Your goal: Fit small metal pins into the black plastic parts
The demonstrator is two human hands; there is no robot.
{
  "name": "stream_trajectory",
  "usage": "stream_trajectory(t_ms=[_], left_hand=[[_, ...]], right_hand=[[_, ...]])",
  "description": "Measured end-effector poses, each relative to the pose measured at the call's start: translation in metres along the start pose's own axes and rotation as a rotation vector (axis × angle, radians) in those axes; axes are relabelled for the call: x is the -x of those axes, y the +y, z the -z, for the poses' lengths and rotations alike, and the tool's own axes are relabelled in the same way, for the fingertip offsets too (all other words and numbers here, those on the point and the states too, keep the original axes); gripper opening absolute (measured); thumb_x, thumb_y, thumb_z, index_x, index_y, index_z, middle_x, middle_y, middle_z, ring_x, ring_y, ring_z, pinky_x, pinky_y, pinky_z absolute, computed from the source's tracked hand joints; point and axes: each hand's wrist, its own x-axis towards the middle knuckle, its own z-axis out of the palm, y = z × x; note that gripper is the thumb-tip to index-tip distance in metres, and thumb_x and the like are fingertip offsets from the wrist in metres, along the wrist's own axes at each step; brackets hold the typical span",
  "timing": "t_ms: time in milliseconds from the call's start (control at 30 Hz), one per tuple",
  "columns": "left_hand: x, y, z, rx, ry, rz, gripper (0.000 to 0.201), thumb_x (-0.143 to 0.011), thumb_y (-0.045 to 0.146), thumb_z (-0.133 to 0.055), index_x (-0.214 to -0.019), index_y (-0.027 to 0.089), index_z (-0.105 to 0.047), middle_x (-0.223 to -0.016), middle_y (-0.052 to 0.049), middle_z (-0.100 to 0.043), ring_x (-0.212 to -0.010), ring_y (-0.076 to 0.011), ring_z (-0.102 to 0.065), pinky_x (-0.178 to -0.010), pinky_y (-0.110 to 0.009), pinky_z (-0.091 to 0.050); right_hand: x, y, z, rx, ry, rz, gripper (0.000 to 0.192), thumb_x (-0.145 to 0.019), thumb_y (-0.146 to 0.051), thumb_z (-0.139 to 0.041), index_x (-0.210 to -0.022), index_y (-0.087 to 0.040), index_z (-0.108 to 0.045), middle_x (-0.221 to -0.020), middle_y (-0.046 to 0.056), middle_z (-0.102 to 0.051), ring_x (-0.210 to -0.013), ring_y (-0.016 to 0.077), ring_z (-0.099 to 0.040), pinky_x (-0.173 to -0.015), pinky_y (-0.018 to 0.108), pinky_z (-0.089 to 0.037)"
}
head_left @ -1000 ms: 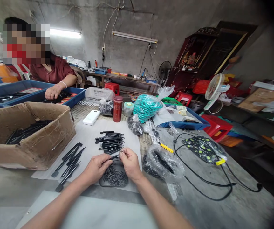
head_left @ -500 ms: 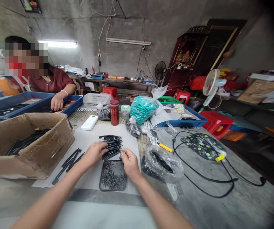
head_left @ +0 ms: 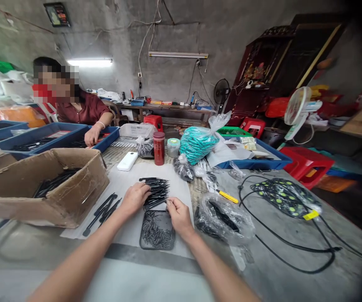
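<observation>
No writing can be read on anything here. The pens (head_left: 156, 191) are slim and black, fanned in a loose pile on the white sheet (head_left: 181, 184) – at 12 o'clock from the tray (head_left: 157, 230) of small dark tips. The left hand (head_left: 135, 197) lies curled on the pile's left edge, fingers bent over the pens. The right hand (head_left: 178, 213), at 3 o'clock from the left, is pinched shut – what it grips is too small to tell. More pens fill the box (head_left: 70, 197) at 9 o'clock.
</observation>
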Motion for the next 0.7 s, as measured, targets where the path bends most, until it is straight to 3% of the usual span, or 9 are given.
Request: stream_trajectory(t_ms=[200,333,500,700], left_hand=[[0.032,-0.052,0.028,-0.042,-0.074,0.247,0.020,-0.081,0.019,-0.040,-0.086,0.016,-0.059,-0.088,-0.005,-0.062,-0.085,-0.0163,-0.056,-0.073,-0.022,-0.039],[0.047,-0.080,0.030,-0.106,-0.154,0.402,0.018,-0.077,0.020,-0.043,-0.076,0.015,-0.061,-0.085,-0.009,-0.064,-0.085,-0.0205,-0.058,-0.071,-0.025,-0.040],[0.048,-0.087,0.016,-0.114,-0.243,0.538,0.021,-0.071,0.030,-0.053,-0.077,0.011,-0.062,-0.092,-0.018,-0.064,-0.087,-0.0272,-0.059,-0.067,-0.028,-0.041],[0.048,-0.085,0.020,-0.049,-0.273,0.608,0.023,-0.069,0.035,-0.055,-0.075,0.014,-0.062,-0.086,-0.014,-0.066,-0.083,-0.0253,-0.061,-0.059,-0.025,-0.041]], right_hand=[[0.001,0.006,-0.001,0.009,-0.011,-0.002,0.028,-0.079,-0.037,-0.040,-0.072,-0.015,-0.056,-0.054,-0.003,-0.041,-0.053,0.0106,-0.038,-0.051,0.021,-0.031],[0.003,0.009,-0.001,0.027,-0.028,0.011,0.028,-0.079,-0.037,-0.041,-0.070,-0.015,-0.055,-0.053,-0.004,-0.038,-0.052,0.0102,-0.036,-0.050,0.021,-0.030],[0.004,0.009,0.001,0.051,-0.052,-0.004,0.028,-0.079,-0.038,-0.041,-0.070,-0.015,-0.054,-0.053,-0.004,-0.039,-0.052,0.0103,-0.036,-0.050,0.021,-0.030],[0.004,0.009,0.001,0.076,-0.052,0.022,0.028,-0.079,-0.038,-0.041,-0.069,-0.015,-0.054,-0.052,-0.004,-0.040,-0.051,0.0104,-0.037,-0.050,0.021,-0.031]])
